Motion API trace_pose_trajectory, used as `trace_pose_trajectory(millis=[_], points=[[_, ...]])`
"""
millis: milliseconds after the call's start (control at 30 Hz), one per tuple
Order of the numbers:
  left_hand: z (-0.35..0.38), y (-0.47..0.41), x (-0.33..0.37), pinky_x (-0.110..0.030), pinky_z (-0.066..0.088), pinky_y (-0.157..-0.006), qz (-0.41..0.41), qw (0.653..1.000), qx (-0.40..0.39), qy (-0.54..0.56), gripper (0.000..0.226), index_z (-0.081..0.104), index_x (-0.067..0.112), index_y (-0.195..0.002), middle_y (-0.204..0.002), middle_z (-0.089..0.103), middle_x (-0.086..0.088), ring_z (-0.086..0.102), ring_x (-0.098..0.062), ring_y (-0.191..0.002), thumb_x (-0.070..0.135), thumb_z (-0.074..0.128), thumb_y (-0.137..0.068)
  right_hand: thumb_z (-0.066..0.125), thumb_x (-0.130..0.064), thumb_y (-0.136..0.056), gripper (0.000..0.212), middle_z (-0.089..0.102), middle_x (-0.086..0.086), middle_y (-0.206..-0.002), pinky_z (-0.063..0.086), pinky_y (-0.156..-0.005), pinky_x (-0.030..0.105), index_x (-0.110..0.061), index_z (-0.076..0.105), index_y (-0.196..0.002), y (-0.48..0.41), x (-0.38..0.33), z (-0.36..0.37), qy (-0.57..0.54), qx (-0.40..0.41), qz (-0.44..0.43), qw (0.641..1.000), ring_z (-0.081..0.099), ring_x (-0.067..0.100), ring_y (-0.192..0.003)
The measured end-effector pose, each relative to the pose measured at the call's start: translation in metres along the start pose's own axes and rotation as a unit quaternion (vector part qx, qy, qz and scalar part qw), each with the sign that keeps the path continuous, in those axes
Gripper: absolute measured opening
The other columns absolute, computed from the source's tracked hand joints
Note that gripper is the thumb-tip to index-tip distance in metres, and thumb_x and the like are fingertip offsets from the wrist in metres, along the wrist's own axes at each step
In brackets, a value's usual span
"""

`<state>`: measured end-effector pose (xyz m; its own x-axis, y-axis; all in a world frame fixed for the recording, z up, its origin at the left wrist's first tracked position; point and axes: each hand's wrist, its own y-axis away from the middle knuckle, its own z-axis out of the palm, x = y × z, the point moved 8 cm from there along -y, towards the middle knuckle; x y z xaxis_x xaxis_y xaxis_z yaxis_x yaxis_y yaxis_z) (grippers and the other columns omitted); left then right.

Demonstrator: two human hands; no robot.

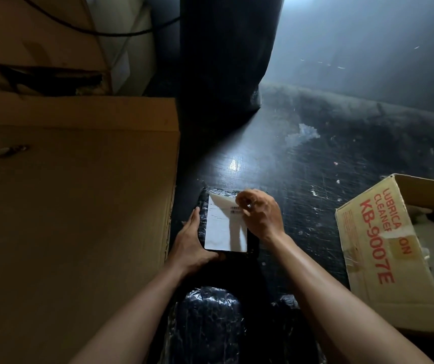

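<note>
A small parcel wrapped in black plastic (202, 206) lies on the dark floor in front of me. A white shipping label (221, 229) with barcodes covers its top. My left hand (192, 245) holds the parcel's left side and near corner, fingers straight along the edge and thumb under the near edge. My right hand (259, 214) is over the label's far right corner, fingers curled and pinching the label's lifted corner.
A large flat cardboard box (74, 211) fills the left. An open carton printed KB-9007E (378, 248) with white stuffing stands at the right. More black-wrapped parcels (208, 324) lie near me. A black sack (223, 53) stands behind.
</note>
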<state>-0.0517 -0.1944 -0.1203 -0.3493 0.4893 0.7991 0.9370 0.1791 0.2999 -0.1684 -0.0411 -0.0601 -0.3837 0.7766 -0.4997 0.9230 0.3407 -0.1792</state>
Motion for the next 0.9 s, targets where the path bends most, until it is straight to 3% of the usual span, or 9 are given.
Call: trace_pose_trajectory(millis=[167, 433, 900], points=[[0.0, -0.001, 0.001, -0.027, 0.014, -0.118, 0.006, 1.0, 0.001, 0.002, 0.146, 0.002, 0.02, -0.157, -0.162, 0.015, 0.004, 0.014, -0.013, -0.148, 0.057, 0.091, -0.047, 0.071, -0.013, -0.088, 0.009, 0.073, -0.002, -0.088, 0.059, -0.067, 0.037, -0.022, 0.07, -0.087, 0.003, -0.008, -0.004, -0.008, 0.01, -0.037, 0.999, 0.066, 0.017, -0.077], [0.001, -0.001, -0.003, -0.045, 0.027, -0.119, -0.009, 1.0, 0.0, -0.002, 0.151, 0.002, 0.026, -0.156, -0.162, 0.02, 0.002, 0.022, -0.021, -0.148, 0.067, 0.089, -0.04, 0.072, -0.016, -0.088, 0.008, 0.074, -0.006, -0.091, 0.057, -0.069, 0.033, -0.023, 0.071, -0.087, 0.009, -0.013, -0.014, -0.049, 0.028, -0.021, 0.998, 0.066, 0.014, -0.081], [-0.001, -0.001, -0.002, -0.046, 0.031, -0.116, -0.009, 1.0, 0.001, -0.016, 0.149, 0.004, 0.026, -0.157, -0.161, 0.023, -0.001, 0.026, -0.024, -0.146, 0.068, 0.087, -0.041, 0.073, -0.006, -0.084, 0.013, 0.073, -0.008, -0.092, 0.06, -0.073, 0.037, -0.018, 0.073, -0.088, 0.022, -0.012, -0.023, -0.137, 0.022, 0.007, 0.99, 0.068, 0.01, -0.083]])
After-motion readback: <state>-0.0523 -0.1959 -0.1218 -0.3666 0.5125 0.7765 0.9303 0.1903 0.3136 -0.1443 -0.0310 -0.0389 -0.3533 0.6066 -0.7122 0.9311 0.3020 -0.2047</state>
